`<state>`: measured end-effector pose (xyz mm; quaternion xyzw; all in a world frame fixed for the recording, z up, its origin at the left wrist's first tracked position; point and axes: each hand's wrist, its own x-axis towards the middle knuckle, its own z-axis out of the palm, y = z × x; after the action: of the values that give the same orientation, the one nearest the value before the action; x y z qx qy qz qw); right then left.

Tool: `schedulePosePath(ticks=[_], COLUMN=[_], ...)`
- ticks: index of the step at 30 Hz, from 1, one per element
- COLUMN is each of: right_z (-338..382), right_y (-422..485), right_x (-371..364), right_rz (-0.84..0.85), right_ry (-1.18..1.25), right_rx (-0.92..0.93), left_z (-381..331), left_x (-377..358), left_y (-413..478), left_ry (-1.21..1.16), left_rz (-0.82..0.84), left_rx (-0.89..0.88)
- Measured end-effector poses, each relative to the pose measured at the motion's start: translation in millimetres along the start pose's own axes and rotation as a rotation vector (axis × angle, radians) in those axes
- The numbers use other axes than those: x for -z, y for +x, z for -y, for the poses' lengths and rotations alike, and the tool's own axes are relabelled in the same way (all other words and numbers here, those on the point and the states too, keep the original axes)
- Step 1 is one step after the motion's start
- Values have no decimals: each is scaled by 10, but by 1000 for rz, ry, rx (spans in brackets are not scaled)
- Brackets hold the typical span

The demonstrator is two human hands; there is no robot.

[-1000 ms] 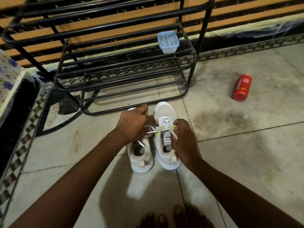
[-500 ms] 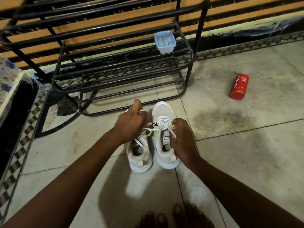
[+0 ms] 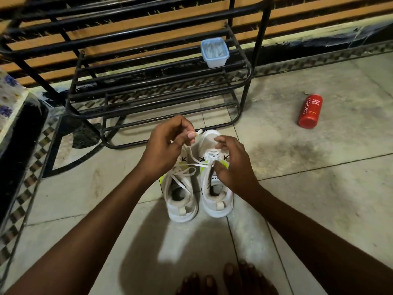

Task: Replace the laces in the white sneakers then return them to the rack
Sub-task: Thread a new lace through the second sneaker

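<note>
Two white sneakers with lime accents stand side by side on the floor, toes toward the rack: the left sneaker [image 3: 181,207] and the right sneaker [image 3: 217,206]. My left hand [image 3: 165,145] is raised above the left sneaker's toe and pinches the end of a white lace [image 3: 191,153] that runs down to the right sneaker's eyelets. My right hand [image 3: 234,167] hovers over the right sneaker, thumb and fingers curled round its lacing. Loose lace lies across the left sneaker's opening.
A black metal shoe rack [image 3: 148,81] stands just beyond the sneakers, with a small blue-rimmed tub [image 3: 214,52] of white laces on a shelf. A red bottle [image 3: 310,111] lies on the tiles at right. My bare toes [image 3: 223,279] are at the bottom. A floral-covered ledge [image 3: 10,99] is at left.
My left hand has risen and pulled the lace end up and away from the shoes. My right hand's fingers have loosened and shifted slightly up over the right sneaker's lacing.
</note>
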<state>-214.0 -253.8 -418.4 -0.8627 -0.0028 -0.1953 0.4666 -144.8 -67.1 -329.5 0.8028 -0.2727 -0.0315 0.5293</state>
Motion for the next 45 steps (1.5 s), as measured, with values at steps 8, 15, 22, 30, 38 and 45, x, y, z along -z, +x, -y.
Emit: schedulePosePath(ticks=[8,15,22,30,38,45], right_z=[448,425,399,299,59,-110], right_y=[520,647,702,703,683,399], right_x=[97,279,388,238,182,213], right_rz=[306,201,180,91,25,43], right_ry=[354,448,381,166,135,70], right_rx=[-66,-121,-102,-55,-88,-135], left_z=[-181,-28,510,770,768,486], left_x=[57,370,632,659,455,12], left_y=[-14,-130,-491,-693,-619,-415], left_ry=[-85,49,159,459,234,-173], left_rz=[-9,-42,-146,-198,-178,-200], left_rx=[-43,29,231,384,455,468])
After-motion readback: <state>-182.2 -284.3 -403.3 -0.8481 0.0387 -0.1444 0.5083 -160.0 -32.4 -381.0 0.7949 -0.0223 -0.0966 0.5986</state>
